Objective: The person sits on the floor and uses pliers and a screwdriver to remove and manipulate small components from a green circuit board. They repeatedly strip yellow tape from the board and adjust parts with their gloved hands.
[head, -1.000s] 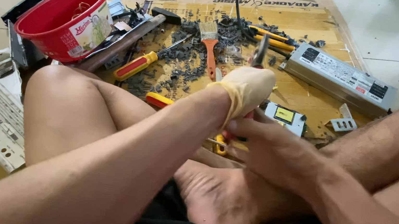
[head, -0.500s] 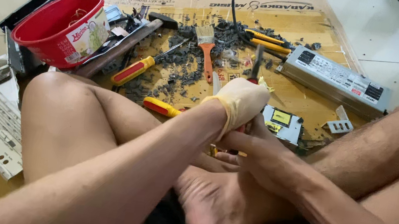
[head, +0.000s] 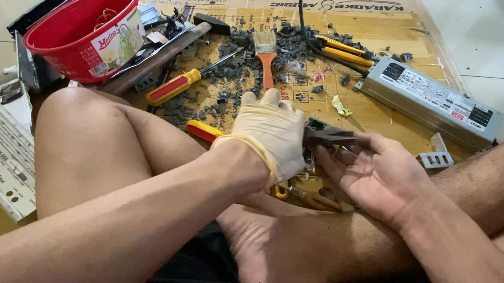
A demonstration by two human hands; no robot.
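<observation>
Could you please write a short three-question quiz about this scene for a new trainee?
1. True or false: the left hand wears a pale glove, while the right hand is bare.
2. What lies right behind the gloved hand on the cardboard sheet? A. a brush with an orange handle B. a blue mug C. a roll of tape
3. Which way does the red bucket on the left stand: upright or tilted?

Key
1. True.
2. A.
3. Tilted, with its open mouth turned toward the camera.
</observation>
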